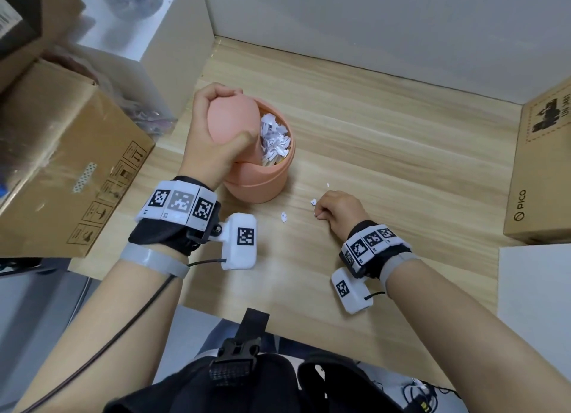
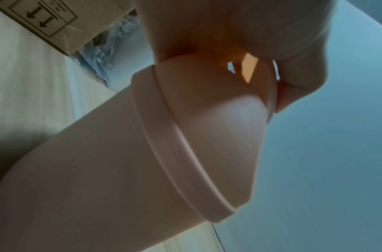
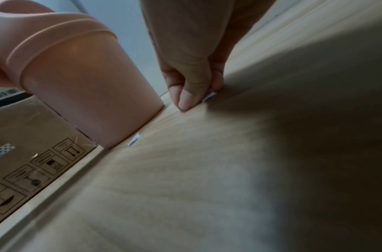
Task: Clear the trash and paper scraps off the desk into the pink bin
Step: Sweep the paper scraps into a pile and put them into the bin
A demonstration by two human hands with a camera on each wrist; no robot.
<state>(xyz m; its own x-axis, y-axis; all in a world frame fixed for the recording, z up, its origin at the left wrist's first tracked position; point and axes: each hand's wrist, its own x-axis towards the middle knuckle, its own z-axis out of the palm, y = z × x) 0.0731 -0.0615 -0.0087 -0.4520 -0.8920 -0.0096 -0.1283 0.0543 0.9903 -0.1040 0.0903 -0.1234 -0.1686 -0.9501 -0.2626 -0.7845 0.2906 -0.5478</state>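
Observation:
The pink bin [image 1: 262,180] stands on the wooden desk [image 1: 401,153], stuffed with white paper scraps [image 1: 275,140]. My left hand [image 1: 238,114] grips its domed pink lid [image 1: 227,126] from above and holds it tilted open; in the left wrist view the lid [image 2: 218,133] sits under my curled fingers [image 2: 298,71]. To the right of the bin, my right hand [image 1: 318,213] is down on the desk, thumb and forefinger pinching a small white scrap [image 3: 210,96]. Loose scraps lie beside it [image 1: 313,201], nearer the bin [image 1: 284,217] and further back [image 1: 328,184].
A large cardboard box [image 1: 61,165] lies just left of the bin. A PICO carton [image 1: 537,171] and a white box [image 1: 534,289] stand along the right edge. White walls [image 1: 370,20] close the desk's back and left.

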